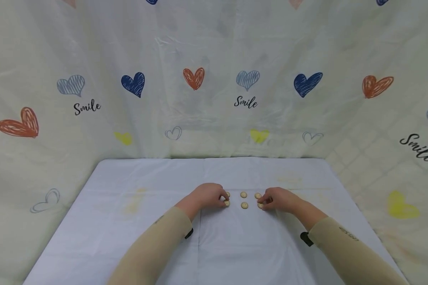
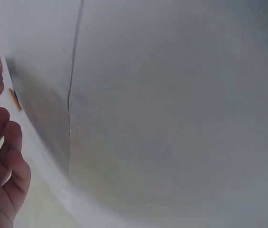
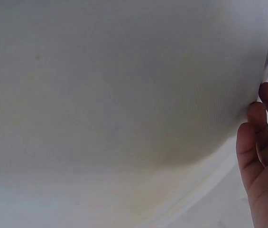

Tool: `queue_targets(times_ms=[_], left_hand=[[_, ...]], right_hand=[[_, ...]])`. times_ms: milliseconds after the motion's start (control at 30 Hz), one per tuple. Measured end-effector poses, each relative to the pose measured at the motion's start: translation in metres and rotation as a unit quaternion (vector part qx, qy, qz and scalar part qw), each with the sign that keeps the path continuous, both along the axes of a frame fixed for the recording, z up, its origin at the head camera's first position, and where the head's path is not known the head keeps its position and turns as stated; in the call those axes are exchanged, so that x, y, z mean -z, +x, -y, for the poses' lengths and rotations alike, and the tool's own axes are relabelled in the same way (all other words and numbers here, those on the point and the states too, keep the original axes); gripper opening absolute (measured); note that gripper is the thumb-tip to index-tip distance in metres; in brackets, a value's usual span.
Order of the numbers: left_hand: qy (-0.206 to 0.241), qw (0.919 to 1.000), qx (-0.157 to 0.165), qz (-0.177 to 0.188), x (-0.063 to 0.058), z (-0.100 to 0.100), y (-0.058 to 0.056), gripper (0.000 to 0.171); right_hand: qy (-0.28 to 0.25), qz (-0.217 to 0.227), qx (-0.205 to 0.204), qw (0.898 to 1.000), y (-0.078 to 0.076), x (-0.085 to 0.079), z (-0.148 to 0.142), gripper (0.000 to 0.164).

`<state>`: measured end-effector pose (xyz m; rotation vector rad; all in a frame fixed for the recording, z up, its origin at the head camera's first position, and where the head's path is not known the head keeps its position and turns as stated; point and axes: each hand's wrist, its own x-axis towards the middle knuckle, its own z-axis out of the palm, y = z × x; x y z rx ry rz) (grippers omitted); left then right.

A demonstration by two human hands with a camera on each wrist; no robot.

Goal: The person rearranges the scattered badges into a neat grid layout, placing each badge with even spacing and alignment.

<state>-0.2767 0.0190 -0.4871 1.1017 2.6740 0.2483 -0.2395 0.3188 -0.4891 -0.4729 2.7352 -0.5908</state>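
Observation:
Small round tan discs with faint markings lie in two rows of three on the white cloth. My left hand (image 1: 211, 194) is at the left end, thumb and index finger pinching the near-row left disc (image 1: 227, 203). Behind it, the far-row left disc (image 1: 228, 194) is partly hidden by the fingers. At the other end my right hand (image 1: 279, 199) pinches the near-row right disc (image 1: 260, 206), beside the far-row right disc (image 1: 258, 196). Between the hands lie the middle discs, one far (image 1: 243, 194) and one near (image 1: 244, 205). In the left wrist view, another disc (image 2: 15, 99) lies by the fingertips.
A white cloth (image 1: 146, 245) with creases covers the table. Behind and beside it hangs a pale sheet (image 1: 214, 47) printed with hearts and the word Smile. Dark bands (image 1: 306, 239) sit on both wrists, below tan sleeves.

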Motion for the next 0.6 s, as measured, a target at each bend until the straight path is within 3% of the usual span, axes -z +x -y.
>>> queue_targets(times_ms=[233, 600], left_hand=[[-0.017, 0.9998, 0.005, 0.004, 0.007, -0.002, 0.0, 0.023], [0.015, 0.9987, -0.028, 0.04, 0.013, 0.004, -0.002, 0.028]], right_hand=[[0.009, -0.003, -0.007, 1.0, 0.001, -0.001, 0.003, 0.018], [-0.006, -0.017, -0.024, 1.0, 0.003, -0.001, -0.003, 0.024]])
